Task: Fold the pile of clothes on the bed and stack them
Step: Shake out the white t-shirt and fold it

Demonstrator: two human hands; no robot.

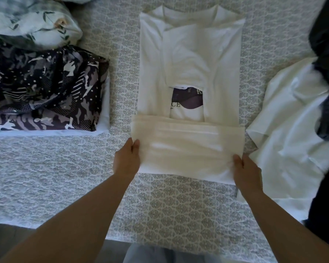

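Fingers (136, 147) of both hands pinch the bottom hem corners of the white printed cotton t-shirt (190, 59), center frame on the patterned grey bed (46, 168), probably so the fold stays even.

Count, head view. Hands: two, left hand (126, 160) and right hand (246, 170), one at each near corner of the same garment. White T-shirts: one being folded (190, 73), with one dark printed patch (188, 100) showing through its gap. Folded stack at left: one dark patterned garment (46, 88) on top, at least one white piece (104, 128) beneath; further layers cannot be counted. Unfolded items at right: one loose white garment (291, 130), one dark garment (327, 44), possibly more, blurred. Pillows: one leaf-print pillow (32, 21). Bedspreads: one patterned bedspread (179, 205).
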